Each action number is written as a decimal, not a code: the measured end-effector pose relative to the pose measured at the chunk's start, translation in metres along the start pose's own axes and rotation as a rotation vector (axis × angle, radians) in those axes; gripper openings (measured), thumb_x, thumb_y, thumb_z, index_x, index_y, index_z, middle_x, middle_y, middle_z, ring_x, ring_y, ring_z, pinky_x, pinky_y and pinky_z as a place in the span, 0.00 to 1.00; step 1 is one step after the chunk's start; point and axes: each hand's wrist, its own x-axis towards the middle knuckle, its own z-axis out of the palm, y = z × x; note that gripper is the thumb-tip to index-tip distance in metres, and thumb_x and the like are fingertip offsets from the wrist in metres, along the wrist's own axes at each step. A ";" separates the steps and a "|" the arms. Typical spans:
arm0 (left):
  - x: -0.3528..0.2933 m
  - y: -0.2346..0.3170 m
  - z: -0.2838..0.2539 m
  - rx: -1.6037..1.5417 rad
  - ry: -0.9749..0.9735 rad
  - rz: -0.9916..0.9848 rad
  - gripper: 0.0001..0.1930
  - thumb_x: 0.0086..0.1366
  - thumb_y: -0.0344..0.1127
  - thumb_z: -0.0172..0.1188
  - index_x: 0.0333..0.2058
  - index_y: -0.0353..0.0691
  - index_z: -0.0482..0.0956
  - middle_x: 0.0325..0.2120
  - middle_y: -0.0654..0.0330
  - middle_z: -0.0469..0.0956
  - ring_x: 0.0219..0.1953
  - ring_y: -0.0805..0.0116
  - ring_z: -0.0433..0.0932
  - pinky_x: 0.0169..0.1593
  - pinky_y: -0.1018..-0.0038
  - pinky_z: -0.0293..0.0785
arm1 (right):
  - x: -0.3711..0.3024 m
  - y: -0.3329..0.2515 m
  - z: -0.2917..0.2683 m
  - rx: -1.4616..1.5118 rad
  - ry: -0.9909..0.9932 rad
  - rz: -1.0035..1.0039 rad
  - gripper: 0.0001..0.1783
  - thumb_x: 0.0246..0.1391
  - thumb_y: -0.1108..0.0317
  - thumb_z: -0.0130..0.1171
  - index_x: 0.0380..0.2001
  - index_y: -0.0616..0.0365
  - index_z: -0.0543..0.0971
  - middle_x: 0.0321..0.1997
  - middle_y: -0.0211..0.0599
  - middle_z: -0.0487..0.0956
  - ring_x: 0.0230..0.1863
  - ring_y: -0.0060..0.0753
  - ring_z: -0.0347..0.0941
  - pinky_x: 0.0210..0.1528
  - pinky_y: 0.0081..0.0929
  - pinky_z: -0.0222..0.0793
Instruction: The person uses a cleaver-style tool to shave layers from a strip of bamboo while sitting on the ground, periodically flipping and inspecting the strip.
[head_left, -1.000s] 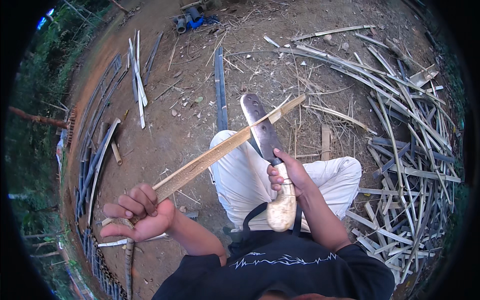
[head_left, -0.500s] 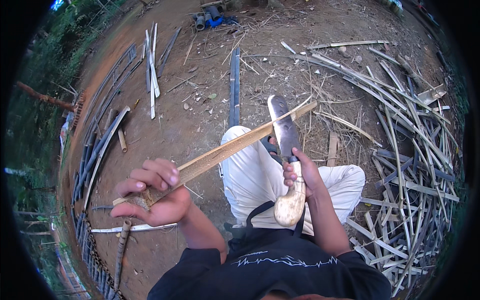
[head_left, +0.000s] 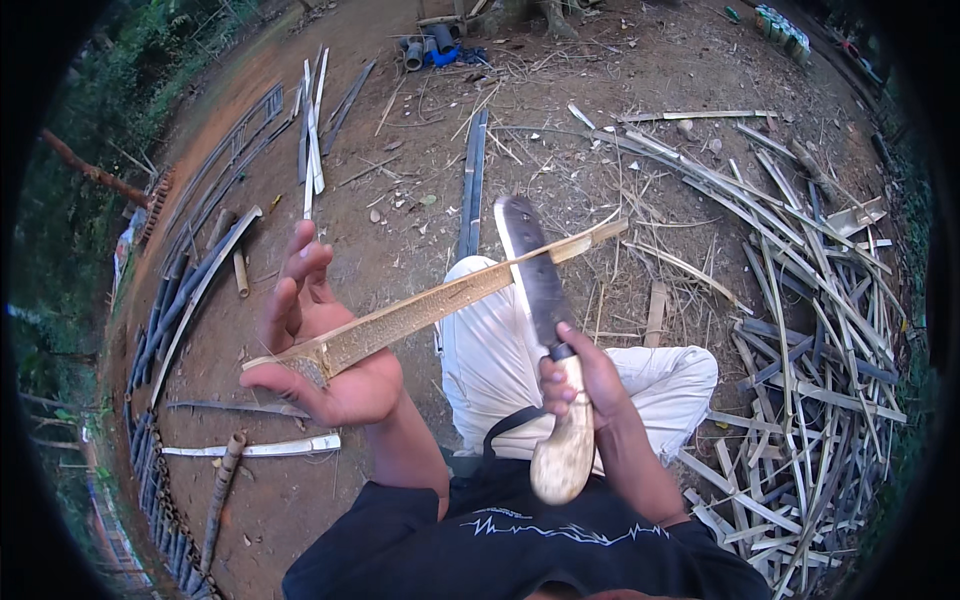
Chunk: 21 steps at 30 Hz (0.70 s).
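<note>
On bare dirt ground [head_left: 420, 200] | heap of split bamboo strips [head_left: 800, 330] at 3 o'clock, long poles [head_left: 200, 280] at 9 | bamboo slat [head_left: 440, 305] above lap, long axis 8-to-2 o'clock | left hand [head_left: 325, 350] wide, cradling near end | right hand [head_left: 585, 385] gripping machete [head_left: 545, 340], blade toward 12, crossing slat.

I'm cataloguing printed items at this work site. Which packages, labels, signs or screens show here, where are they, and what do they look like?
Shirt print: thin white jagged line across the person's black shirt, bottom centre.
Possible packaging: small green and white stack on the dirt, far upper right; too small to tell its kind.
No signs or screens in view.
</note>
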 end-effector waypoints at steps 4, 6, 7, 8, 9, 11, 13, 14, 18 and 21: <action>0.001 0.002 0.002 0.090 0.107 -0.057 0.40 0.74 0.64 0.23 0.59 0.37 0.73 0.57 0.42 0.73 0.65 0.52 0.67 0.64 0.59 0.59 | 0.000 0.006 0.013 0.008 -0.112 0.050 0.16 0.70 0.48 0.45 0.42 0.49 0.65 0.21 0.33 0.69 0.14 0.23 0.64 0.17 0.29 0.66; -0.003 0.005 0.001 0.160 0.171 -0.110 0.40 0.74 0.65 0.24 0.61 0.38 0.72 0.58 0.43 0.72 0.65 0.54 0.67 0.63 0.60 0.59 | -0.001 0.009 0.004 0.014 -0.013 -0.040 0.17 0.69 0.48 0.46 0.39 0.50 0.66 0.20 0.32 0.68 0.15 0.22 0.65 0.18 0.27 0.68; -0.003 0.005 -0.005 0.193 0.083 -0.108 0.41 0.74 0.66 0.23 0.66 0.39 0.64 0.62 0.45 0.68 0.66 0.54 0.64 0.64 0.61 0.59 | 0.003 0.006 0.007 0.016 0.019 -0.021 0.17 0.69 0.48 0.46 0.41 0.50 0.66 0.20 0.32 0.68 0.15 0.22 0.64 0.18 0.27 0.68; -0.004 0.009 -0.006 0.207 0.114 -0.121 0.41 0.73 0.66 0.23 0.67 0.38 0.62 0.62 0.45 0.67 0.66 0.54 0.64 0.64 0.62 0.59 | 0.008 0.005 0.011 0.019 0.050 -0.001 0.17 0.69 0.48 0.46 0.42 0.50 0.66 0.20 0.32 0.68 0.15 0.22 0.64 0.18 0.28 0.68; -0.004 0.011 -0.004 0.218 0.148 -0.124 0.41 0.73 0.66 0.23 0.68 0.38 0.60 0.63 0.45 0.67 0.66 0.55 0.64 0.64 0.63 0.59 | 0.005 0.016 0.030 -0.066 0.000 0.015 0.17 0.69 0.47 0.46 0.43 0.50 0.66 0.20 0.32 0.67 0.15 0.23 0.64 0.18 0.27 0.68; -0.006 0.008 -0.001 0.249 0.181 -0.142 0.41 0.73 0.66 0.23 0.69 0.38 0.57 0.64 0.46 0.65 0.66 0.57 0.63 0.64 0.64 0.59 | -0.005 0.035 0.072 -0.128 -0.045 0.004 0.18 0.69 0.47 0.45 0.44 0.50 0.67 0.20 0.33 0.68 0.14 0.24 0.64 0.17 0.27 0.68; 0.001 0.010 0.001 0.324 0.169 -0.134 0.41 0.73 0.66 0.22 0.71 0.39 0.53 0.65 0.47 0.63 0.66 0.58 0.62 0.64 0.64 0.59 | -0.002 0.027 0.046 -0.057 -0.094 0.061 0.18 0.69 0.47 0.45 0.44 0.51 0.67 0.20 0.33 0.68 0.13 0.24 0.65 0.16 0.27 0.68; 0.003 0.012 0.002 0.333 0.155 -0.132 0.41 0.73 0.66 0.23 0.71 0.39 0.51 0.65 0.47 0.63 0.66 0.59 0.62 0.64 0.65 0.59 | 0.002 0.023 0.037 -0.023 -0.125 0.085 0.19 0.69 0.47 0.45 0.44 0.51 0.67 0.20 0.33 0.68 0.13 0.25 0.65 0.16 0.28 0.67; -0.015 0.020 0.000 0.359 0.179 -0.177 0.42 0.73 0.67 0.23 0.72 0.39 0.48 0.67 0.48 0.61 0.66 0.60 0.61 0.64 0.66 0.57 | 0.003 0.032 0.053 -0.020 -0.092 0.100 0.19 0.70 0.46 0.43 0.42 0.50 0.67 0.19 0.30 0.68 0.12 0.25 0.64 0.17 0.28 0.67; -0.005 0.020 -0.001 0.340 0.211 -0.172 0.42 0.73 0.67 0.24 0.73 0.39 0.46 0.67 0.50 0.59 0.66 0.61 0.61 0.65 0.66 0.56 | -0.003 0.044 0.082 -0.099 -0.123 0.095 0.19 0.70 0.45 0.43 0.40 0.50 0.67 0.20 0.30 0.68 0.13 0.25 0.64 0.18 0.32 0.66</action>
